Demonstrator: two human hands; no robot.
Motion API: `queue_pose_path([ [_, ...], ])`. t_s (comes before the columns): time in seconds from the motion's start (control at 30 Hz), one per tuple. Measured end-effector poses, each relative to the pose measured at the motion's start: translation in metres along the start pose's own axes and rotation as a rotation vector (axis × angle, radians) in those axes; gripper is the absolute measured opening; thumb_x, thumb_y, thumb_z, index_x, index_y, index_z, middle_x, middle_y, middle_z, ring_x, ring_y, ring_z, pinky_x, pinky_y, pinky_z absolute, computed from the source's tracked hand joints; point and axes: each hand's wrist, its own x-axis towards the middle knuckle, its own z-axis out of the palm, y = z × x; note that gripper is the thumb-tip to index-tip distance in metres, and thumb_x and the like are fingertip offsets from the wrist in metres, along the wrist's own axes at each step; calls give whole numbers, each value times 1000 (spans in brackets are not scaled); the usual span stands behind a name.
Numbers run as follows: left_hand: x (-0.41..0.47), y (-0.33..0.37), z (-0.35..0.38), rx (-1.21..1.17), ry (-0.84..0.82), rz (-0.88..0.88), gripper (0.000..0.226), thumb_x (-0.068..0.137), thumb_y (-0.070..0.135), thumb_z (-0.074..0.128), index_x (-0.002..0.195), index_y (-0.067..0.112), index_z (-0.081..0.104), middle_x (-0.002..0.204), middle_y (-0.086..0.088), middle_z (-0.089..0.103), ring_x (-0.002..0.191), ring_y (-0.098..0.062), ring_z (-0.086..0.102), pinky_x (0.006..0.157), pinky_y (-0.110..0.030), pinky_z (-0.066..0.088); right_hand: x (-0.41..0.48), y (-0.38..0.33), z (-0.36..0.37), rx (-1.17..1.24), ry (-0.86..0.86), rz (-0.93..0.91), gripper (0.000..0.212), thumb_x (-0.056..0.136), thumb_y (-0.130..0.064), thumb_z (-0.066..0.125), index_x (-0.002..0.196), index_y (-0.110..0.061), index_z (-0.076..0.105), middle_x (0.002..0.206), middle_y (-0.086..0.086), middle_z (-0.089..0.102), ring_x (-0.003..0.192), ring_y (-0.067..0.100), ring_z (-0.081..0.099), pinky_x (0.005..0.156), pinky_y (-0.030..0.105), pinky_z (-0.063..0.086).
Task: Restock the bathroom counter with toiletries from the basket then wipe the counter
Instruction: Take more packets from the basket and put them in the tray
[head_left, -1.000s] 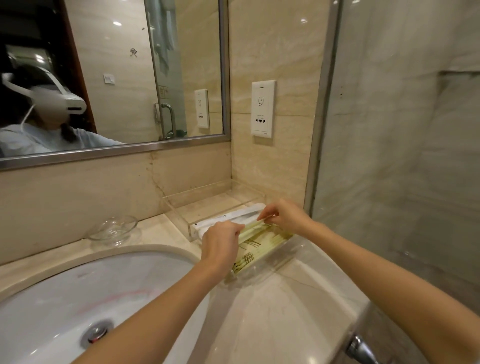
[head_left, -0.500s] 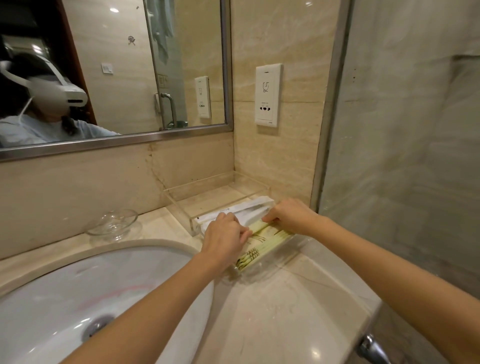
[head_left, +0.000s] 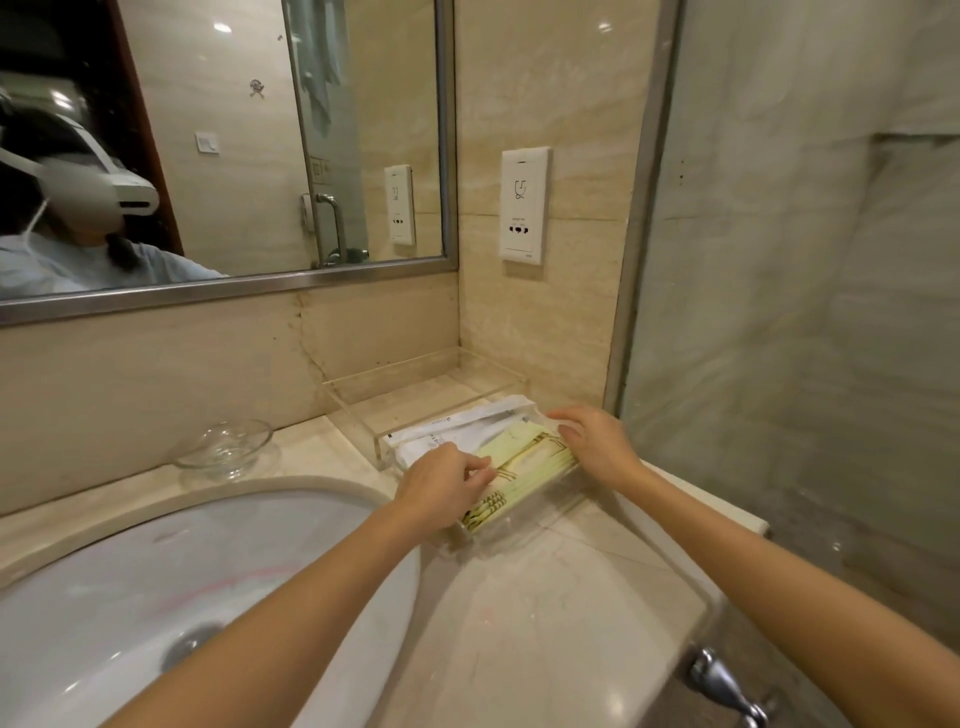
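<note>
Mid-frame, my left hand (head_left: 441, 486) pinched the yellow packets (head_left: 524, 462) lying in the clear tray (head_left: 519, 527) on the counter (head_left: 545, 623); my right hand (head_left: 597, 441) rested, fingers straight and spread, on their far end.

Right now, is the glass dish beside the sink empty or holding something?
Empty: the glass dish is see-through, and only the counter shows through it.

Centre of frame, my left hand (head_left: 441, 486) pinching yellow packets (head_left: 524, 457) in the clear tray (head_left: 524, 525), my right hand (head_left: 597, 441) resting on their right end, white sachets (head_left: 457, 428) behind, sink (head_left: 156, 571) lower left.
</note>
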Motion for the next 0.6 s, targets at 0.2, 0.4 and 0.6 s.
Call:
queue_pose_path([
  [0.2, -43, -6, -5, 118, 4, 78, 82, 77, 75, 43, 146, 35, 28, 146, 2, 30, 138, -19, 27, 112, -40, 29, -17, 23, -12, 472, 84, 494, 48, 96, -27, 52, 138, -8, 43, 137, 9, 50, 121, 26, 50, 101, 38, 41],
  [0.4, -63, -18, 28, -24, 6, 0, 96, 74, 67, 60, 150, 33, 12, 157, 5, -19, 143, -17, -27, 121, -43, 6, -17, 8, -16, 620, -27, 677, 54, 91, -32, 59, 135, -5, 40, 91, 8, 50, 66, 19, 51, 56, 29, 49],
  [0.6, -51, -14, 36, -58, 113, 22, 68, 92, 43, 51, 150, 27, 19, 159, 1, -14, 142, -19, -27, 119, -37, 2, -6, 5, -15, 787, -12, 767, 49, 85, -9, 67, 128, 1, 45, 75, 12, 50, 60, 19, 49, 55, 32, 48],
])
